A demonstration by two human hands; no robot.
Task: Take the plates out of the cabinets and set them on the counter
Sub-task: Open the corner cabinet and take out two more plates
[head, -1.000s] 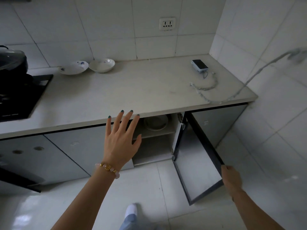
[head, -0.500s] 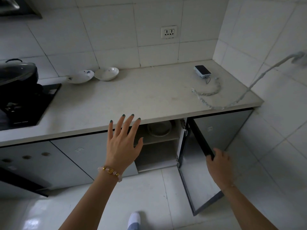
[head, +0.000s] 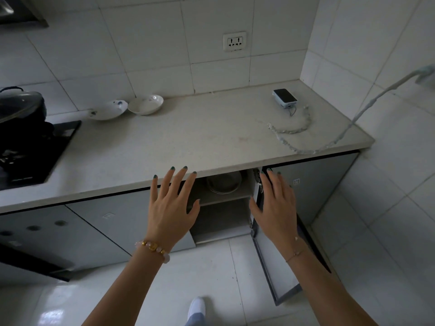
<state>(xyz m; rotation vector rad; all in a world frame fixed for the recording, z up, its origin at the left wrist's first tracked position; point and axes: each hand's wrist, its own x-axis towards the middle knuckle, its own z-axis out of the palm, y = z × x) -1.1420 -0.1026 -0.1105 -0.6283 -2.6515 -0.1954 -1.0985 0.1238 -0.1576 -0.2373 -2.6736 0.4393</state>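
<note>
Plates (head: 224, 183) flat on upper shelf (head: 221, 199), L hand (head: 170, 208) & R hand (head: 276, 205) splayed.

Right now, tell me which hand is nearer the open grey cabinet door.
Right. The right hand is at the open grey cabinet door, near its hinges; the left hand is across the opening.

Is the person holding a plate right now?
No, the left hand and right hand are both spread open and empty before the open cabinet, while the plates sit on its upper shelf.
</note>
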